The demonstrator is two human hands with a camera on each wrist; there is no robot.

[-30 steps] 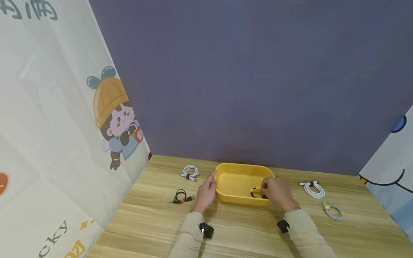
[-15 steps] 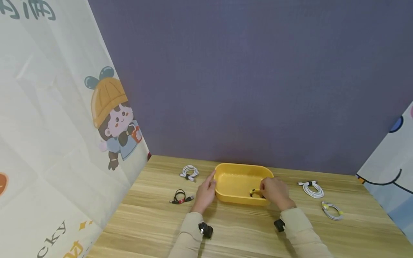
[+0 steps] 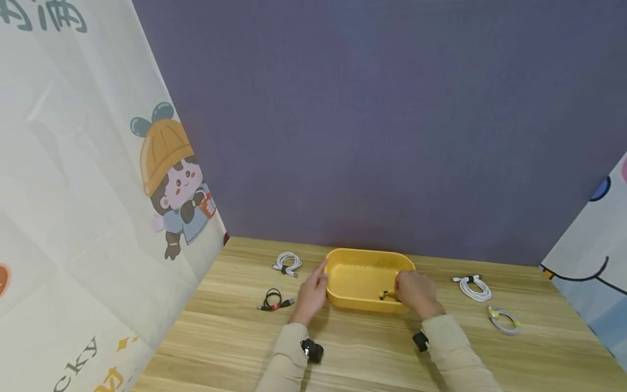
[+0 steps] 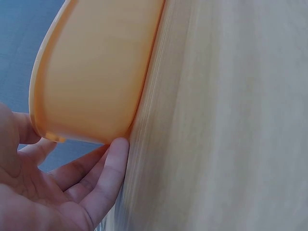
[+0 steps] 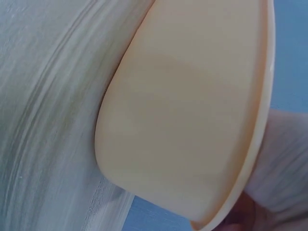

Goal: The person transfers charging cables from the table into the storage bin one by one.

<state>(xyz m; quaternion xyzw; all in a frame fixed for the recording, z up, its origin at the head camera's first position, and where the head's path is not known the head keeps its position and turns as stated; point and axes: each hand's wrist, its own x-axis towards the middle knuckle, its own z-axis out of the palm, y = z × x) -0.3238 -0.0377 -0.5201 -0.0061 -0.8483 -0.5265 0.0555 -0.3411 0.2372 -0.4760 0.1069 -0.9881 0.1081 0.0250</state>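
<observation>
A yellow plastic tub stands on the wooden table near the back wall. My left hand rests against the tub's left end with its fingers straight. In the left wrist view its fingers touch the foot of the tub's wall. My right hand reaches over the tub's right end and pinches a black coiled cable with a yellow tie, low inside the tub and mostly hidden by the hand. The right wrist view shows only the tub's outer wall.
Left of the tub lie a white coiled cable and a black cable with a red tie. On the right lie a white cable with a black tie and a pale cable with yellow ties. Printed curtains flank the table.
My right hand has sunk a little deeper into the tub with the black cable, so less of the coil shows. The left hand has stayed at the tub's left end.
</observation>
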